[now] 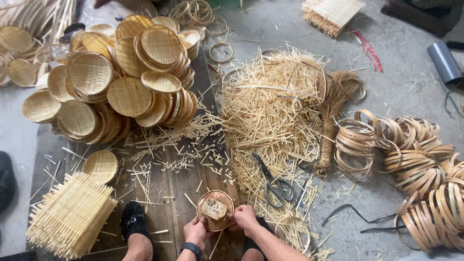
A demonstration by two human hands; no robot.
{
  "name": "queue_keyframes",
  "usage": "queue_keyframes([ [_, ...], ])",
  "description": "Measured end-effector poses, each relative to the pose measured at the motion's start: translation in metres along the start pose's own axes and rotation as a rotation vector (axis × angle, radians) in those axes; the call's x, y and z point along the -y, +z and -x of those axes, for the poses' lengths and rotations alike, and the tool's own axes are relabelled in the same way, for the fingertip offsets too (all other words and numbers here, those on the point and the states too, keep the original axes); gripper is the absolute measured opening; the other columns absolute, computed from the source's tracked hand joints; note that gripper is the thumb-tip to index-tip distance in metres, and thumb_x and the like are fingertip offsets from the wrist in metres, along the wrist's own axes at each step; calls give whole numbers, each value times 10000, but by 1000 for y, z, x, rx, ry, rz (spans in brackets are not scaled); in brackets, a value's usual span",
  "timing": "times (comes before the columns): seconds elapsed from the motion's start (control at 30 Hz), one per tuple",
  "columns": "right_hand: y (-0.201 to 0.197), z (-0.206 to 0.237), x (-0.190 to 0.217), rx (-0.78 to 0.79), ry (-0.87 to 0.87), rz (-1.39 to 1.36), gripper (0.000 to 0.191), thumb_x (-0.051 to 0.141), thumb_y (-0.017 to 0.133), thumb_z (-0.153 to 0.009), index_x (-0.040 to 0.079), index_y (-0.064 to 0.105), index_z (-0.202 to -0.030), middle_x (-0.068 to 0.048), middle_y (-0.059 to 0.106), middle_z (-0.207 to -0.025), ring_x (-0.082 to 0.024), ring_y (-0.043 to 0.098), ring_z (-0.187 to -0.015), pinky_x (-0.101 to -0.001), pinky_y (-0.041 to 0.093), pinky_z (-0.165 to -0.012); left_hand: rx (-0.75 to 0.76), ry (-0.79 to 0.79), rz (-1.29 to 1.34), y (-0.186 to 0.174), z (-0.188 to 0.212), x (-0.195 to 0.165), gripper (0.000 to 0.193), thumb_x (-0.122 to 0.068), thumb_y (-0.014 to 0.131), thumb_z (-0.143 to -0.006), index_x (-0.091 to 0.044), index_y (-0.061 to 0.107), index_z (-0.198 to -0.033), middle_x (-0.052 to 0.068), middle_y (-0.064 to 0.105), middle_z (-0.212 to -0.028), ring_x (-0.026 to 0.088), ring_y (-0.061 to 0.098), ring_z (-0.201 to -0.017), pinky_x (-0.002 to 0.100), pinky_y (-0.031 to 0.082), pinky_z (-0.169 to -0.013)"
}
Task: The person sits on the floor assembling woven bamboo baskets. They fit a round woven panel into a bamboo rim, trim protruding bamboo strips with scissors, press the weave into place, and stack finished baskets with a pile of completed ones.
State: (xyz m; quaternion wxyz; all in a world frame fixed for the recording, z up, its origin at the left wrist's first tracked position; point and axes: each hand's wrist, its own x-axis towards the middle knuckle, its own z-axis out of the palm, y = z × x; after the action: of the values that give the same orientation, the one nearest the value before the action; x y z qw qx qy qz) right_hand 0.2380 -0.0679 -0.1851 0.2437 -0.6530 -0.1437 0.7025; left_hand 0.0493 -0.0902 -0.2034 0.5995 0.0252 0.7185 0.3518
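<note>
Gripping a small round bamboo hoop [215,210] w/ woven square inside: left hand [195,231] & right hand [244,217] both closed on its rim, over the wooden boards [169,186], scissors [274,182] nearby.

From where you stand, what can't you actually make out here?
- Head view: the fingers of the left hand and right hand are partly hidden behind the round hoop.
- The woven square inside the hoop is too small to show its weave.
- The scissors lie half buried in bamboo offcuts.
- The grey tube is cut off by the right edge.
</note>
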Motion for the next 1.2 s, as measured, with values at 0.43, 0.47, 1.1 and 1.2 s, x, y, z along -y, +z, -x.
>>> queue_keyframes([
  [0.43, 1, 23, 12, 204, -83, 311, 765, 527, 796, -783, 49, 513, -1309, -91, 682, -1151, -208, 723, -967, -375, 648, -752, 105, 763, -692, 22, 53, -40, 451, -354, 715, -844, -110, 685, -1221, 127, 804, -939, 236, 781, -826, 347, 606, -727],
  [0.47, 3, 23, 10, 248, -160, 226, 740, 519, 805, -819, 22, 553, -1306, -102, 698, -1138, -193, 715, -962, -334, 626, -744, 132, 800, -721, 28, 56, -44, 530, -378, 708, -827, -137, 661, -1298, 135, 795, -976, 252, 786, -858, 351, 602, -739],
  [1.1, -27, 36, -12, 578, -60, -451, 568, 524, 600, -844, 81, 627, -1198, -107, 733, -964, -216, 652, -708, -312, 457, -470, 42, 462, -892, -23, -40, -90, 576, -565, 535, -1019, -56, 797, -1081, 215, 757, -941, 300, 727, -869, 396, 570, -803],
  [1.2, -31, 37, -19, 436, -7, -450, 550, 491, 604, -839, 65, 644, -1184, -129, 737, -987, -235, 692, -774, -370, 508, -540, 166, 250, -827, -27, -34, -170, 549, -610, 557, -947, -167, 702, -1238, 125, 705, -1193, 263, 710, -1042, 430, 588, -895],
])
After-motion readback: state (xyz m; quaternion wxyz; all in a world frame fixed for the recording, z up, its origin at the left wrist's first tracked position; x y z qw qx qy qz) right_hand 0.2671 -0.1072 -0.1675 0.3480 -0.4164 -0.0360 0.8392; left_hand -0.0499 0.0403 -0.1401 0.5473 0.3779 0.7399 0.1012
